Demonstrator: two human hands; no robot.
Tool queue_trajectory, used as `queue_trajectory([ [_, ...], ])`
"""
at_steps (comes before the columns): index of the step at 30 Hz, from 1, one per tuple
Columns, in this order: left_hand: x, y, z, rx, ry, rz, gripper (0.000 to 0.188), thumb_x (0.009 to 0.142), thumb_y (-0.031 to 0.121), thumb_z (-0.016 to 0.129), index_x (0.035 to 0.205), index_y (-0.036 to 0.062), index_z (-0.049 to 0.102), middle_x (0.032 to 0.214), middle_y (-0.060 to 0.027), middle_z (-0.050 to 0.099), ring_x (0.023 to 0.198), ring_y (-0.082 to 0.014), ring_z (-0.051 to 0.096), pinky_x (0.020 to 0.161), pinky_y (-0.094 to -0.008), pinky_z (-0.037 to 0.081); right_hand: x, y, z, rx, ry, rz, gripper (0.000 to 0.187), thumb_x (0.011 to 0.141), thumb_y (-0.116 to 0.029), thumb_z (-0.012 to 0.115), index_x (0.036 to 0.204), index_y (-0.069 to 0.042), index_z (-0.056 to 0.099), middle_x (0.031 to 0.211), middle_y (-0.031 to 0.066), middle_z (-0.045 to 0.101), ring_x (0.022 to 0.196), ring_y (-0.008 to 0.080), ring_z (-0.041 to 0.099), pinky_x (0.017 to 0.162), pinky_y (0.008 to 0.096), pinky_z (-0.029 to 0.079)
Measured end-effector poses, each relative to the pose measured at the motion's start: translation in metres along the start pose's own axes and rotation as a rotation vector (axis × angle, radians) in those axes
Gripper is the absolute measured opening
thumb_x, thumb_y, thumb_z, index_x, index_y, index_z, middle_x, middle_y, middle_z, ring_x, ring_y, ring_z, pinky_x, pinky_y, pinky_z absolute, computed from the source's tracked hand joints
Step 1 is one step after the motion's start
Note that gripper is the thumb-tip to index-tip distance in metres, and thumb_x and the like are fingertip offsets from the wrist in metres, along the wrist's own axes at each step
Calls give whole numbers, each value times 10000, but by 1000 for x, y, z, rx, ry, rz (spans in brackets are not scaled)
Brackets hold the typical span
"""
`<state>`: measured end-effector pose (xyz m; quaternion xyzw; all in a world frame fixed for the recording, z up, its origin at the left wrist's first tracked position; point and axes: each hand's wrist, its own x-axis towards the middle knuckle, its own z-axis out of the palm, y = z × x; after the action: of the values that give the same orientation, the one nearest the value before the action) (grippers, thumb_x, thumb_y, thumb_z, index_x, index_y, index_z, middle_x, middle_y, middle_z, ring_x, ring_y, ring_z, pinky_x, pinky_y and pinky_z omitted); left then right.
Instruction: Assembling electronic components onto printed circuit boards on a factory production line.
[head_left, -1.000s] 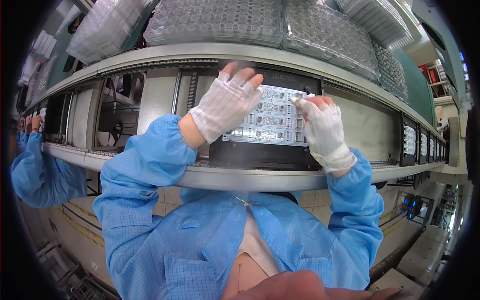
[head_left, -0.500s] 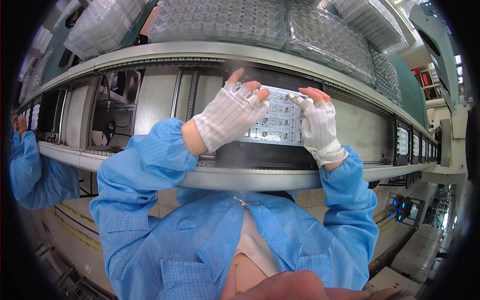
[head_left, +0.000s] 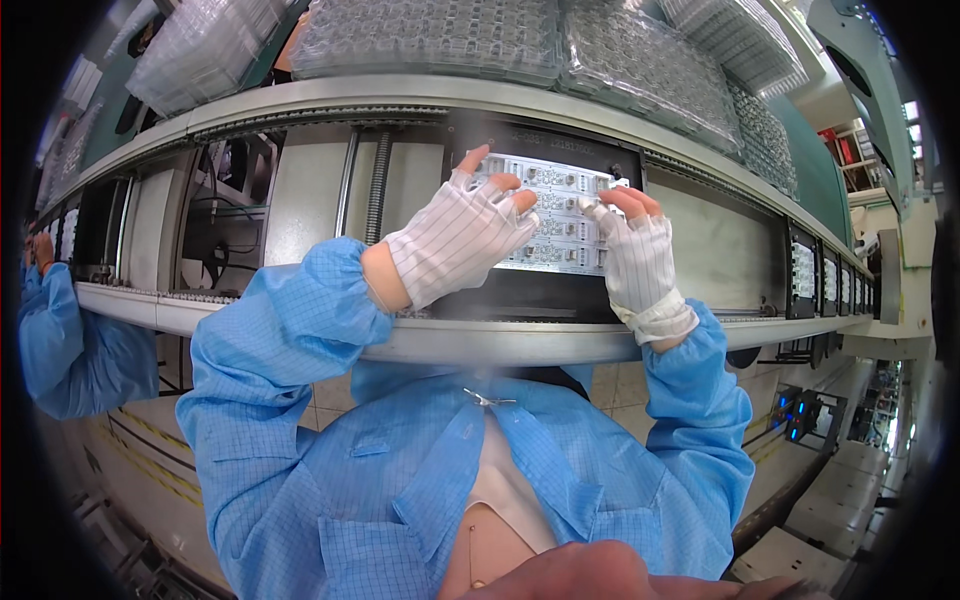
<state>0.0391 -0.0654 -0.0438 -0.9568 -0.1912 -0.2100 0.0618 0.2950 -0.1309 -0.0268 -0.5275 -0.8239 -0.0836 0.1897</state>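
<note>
A white circuit board panel [head_left: 558,230] with rows of small parts lies in a black carrier plate [head_left: 550,292] on the conveyor. Over the panel's left side is my left hand [head_left: 462,228], in a striped white glove with bare fingertips. Its fingers are spread, and its thumb is hidden. My right hand [head_left: 638,245], gloved the same way, reaches over the panel's right edge. The fingers there are bent, the covered thumb tip lies over the board, and a small gap separates thumb from fingers. I make out nothing held in either hand.
Stacked clear plastic trays [head_left: 430,45] stand beyond the far conveyor rail [head_left: 400,92]. The near rail [head_left: 500,345] runs between my body and the carrier. More carriers with boards [head_left: 803,275] line up at the right. At far left is another person's blue sleeve [head_left: 75,345].
The carrier and panel appear slightly higher and further left in view. My right thumb has drawn back a little from a part near the panel's upper right. My left hand has hardly moved.
</note>
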Motion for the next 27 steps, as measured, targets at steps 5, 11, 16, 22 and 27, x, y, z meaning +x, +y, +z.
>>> queue_trajectory([
  [5,1,-2,1,-76,-18,-32,406,731,84,712,1128,147,650,1235,-75,604,1174,-265,566,1134,-628,321,-14,-8,4,-8,-70,-31,491,743,15,625,1215,-107,686,1173,83,634,1185,332,563,968,449,455],
  [11,0,6,-15,-94,-57,14,384,812,111,674,1192,163,649,1247,-67,604,1177,-252,567,1151,-601,322,-12,-14,-7,-104,-149,-26,483,748,-11,628,1221,-95,678,1176,90,627,1190,330,560,973,446,455],
  [16,-7,15,-7,-40,-39,60,325,856,144,634,1179,159,665,1190,-67,638,1152,-256,585,1135,-605,354,-24,-18,-22,-48,-155,-25,497,781,4,608,1265,-88,671,1224,86,602,1204,322,540,1005,448,439],
  [22,-9,10,-12,-111,-15,44,320,858,134,626,1173,160,671,1193,-66,641,1166,-256,584,1138,-588,359,-26,-29,-21,-63,-249,-102,485,783,-29,630,1269,-23,633,1233,136,584,1209,352,534,1062,513,409],
  [27,-9,-16,-27,-241,126,-12,321,808,106,638,1125,138,676,1195,-56,622,1152,-255,586,1118,-559,373,2,16,-29,172,-266,-37,504,756,54,605,1226,-112,681,1210,114,618,1198,343,540,1022,453,439],
])
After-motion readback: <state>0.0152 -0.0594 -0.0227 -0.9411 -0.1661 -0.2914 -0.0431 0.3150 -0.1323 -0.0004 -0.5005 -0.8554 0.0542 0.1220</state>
